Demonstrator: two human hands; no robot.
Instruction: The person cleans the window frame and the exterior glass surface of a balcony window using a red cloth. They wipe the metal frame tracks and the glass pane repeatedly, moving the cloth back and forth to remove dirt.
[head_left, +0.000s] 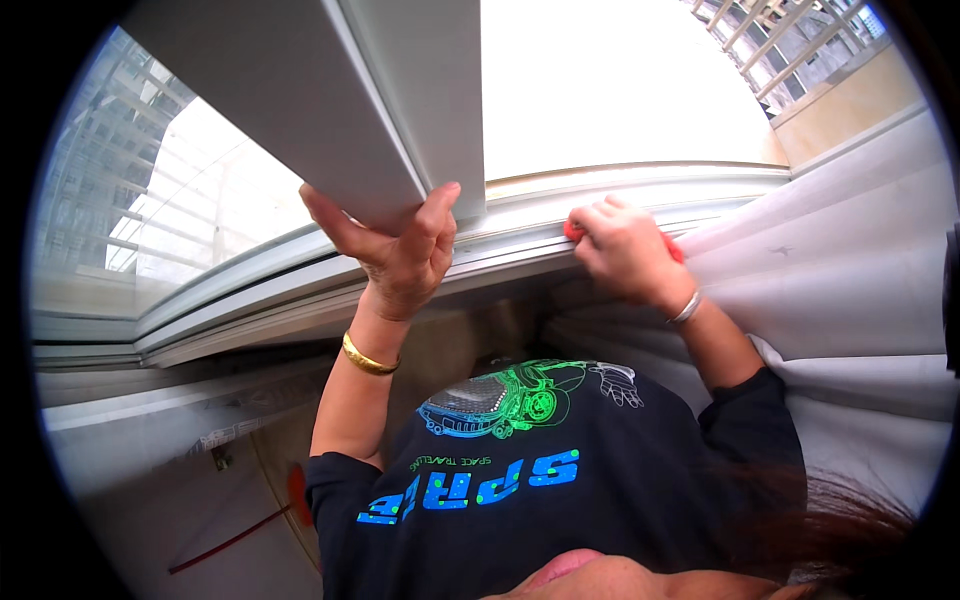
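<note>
My left hand (401, 251) is wrapped around the lower part of a grey window sash stile (292, 97), thumb and fingers on opposite sides. My right hand (626, 244) is closed over a red cloth or pad (673, 247), pressing it along the window's sill track (517, 251). Most of the red piece is hidden under the palm, so its exact kind is unclear. The track has several parallel metal rails, and it runs from the lower left to the right past both hands.
A white curtain (840, 232) hangs at the right, close to my right forearm. Glass (187, 195) fills the left side, with bars (780, 52) outside at the upper right. A thin red rod (229, 538) lies at the lower left, below the sill.
</note>
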